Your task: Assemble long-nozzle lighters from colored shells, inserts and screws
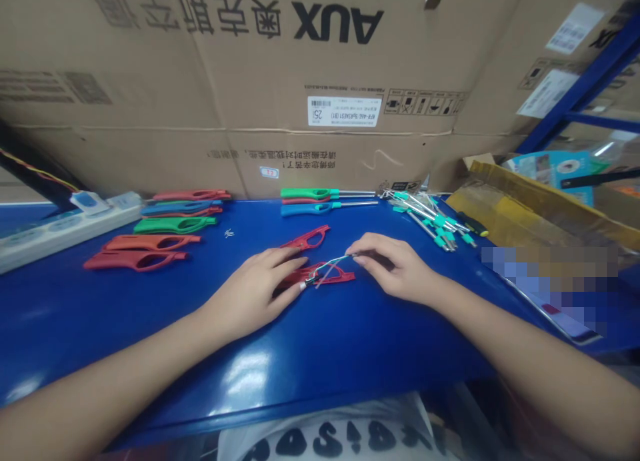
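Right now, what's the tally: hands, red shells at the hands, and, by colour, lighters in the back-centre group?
Hands: 2, left hand and right hand
Red shells: 2, upper shell and lower shell
Green lighter: 1
Red lighter: 1
Blue lighter: 1
Total: 7

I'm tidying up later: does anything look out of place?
A little: white bits lie scattered on the blue table beside the lined-up handles, like stray scraps. The metal tubes are heaped at odd angles.
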`<state>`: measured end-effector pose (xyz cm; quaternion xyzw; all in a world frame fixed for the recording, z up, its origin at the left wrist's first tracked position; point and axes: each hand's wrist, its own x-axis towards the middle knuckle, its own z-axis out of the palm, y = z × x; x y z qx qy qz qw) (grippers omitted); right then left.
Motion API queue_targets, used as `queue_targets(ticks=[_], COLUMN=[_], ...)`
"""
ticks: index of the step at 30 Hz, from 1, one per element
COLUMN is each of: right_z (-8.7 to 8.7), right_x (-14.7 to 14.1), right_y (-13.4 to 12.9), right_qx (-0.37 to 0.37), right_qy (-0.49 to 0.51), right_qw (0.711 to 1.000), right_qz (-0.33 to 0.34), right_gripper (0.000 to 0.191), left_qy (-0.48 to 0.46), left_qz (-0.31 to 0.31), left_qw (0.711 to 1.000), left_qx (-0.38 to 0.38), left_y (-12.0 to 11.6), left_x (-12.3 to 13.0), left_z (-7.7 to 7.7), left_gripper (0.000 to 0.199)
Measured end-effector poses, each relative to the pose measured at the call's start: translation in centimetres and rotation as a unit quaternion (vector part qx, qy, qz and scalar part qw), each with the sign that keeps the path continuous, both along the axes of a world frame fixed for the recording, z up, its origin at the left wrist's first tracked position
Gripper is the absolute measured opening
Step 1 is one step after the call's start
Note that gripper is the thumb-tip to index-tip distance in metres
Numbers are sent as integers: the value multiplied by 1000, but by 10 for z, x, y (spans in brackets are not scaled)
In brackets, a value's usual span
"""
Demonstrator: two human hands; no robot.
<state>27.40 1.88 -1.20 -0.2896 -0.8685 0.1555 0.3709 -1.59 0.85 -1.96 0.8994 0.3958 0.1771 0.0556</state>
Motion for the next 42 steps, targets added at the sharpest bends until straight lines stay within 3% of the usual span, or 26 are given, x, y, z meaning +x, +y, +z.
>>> queue_targets(ticks=[4,9,14,21,27,32,42], right_z=[-1,-2,2,2,2,4,3], right_x=[0,0,-1,1,0,0,0], right_y=[-2,-5,-3,-3,-3,-2,0], right_qx=[7,-69,-23,-38,-38,-16,-19], right_qy=[5,4,-11,-39,-64,-66,-80], right_qw=[1000,997,999,998,995,996,996], right_qz=[6,-38,-26,-31,-66,-54,-41], right_gripper=[16,33,9,9,9,11,18], left_qy=[18,-16,-96,-156,-206,-248,-260], left_qz=[-1,-10,-57,-75,-58,-14,11], left_qw=[1000,1000,994,984,972,952,955], left_qx=[7,21,6,-36,-102,-181,-144], left_y=[0,-3,-7,-7,-9,-9,-4], left_x=[-2,-1,3,3,6,10,6], left_z=[1,8,13,8,1,4,3], left_gripper=[39,45,33,26,30,25,20])
